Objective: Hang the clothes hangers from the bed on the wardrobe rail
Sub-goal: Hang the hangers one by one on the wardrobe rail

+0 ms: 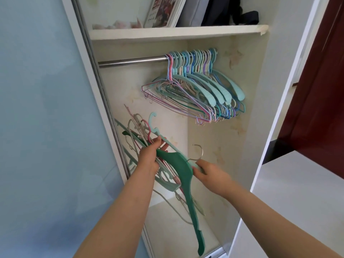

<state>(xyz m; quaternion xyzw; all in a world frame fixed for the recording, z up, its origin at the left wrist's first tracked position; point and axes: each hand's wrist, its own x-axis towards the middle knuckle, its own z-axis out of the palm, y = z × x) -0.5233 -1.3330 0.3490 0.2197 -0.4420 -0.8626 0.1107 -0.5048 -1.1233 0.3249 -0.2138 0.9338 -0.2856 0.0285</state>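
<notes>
Wardrobe rail (pixel 130 61) bears many hangers (pixel 195 90); left hand (pixel 149 157) grips a bunch (pixel 137 131), right hand (pixel 212 175) one green hanger (pixel 183 168).

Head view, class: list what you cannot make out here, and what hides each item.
- Bed: outside the head view.
- Rail: right end hidden by hung hangers.
- Bundle in left hand: count unclear, hangers overlap.
- Right hand: fingers hidden behind green hanger.
- Shelf items: cut by top edge.

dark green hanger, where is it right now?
Head view, lower centre: the dark green hanger sits between the left hand and right hand, in front of the open wardrobe, below the hangers on the rail.
</notes>
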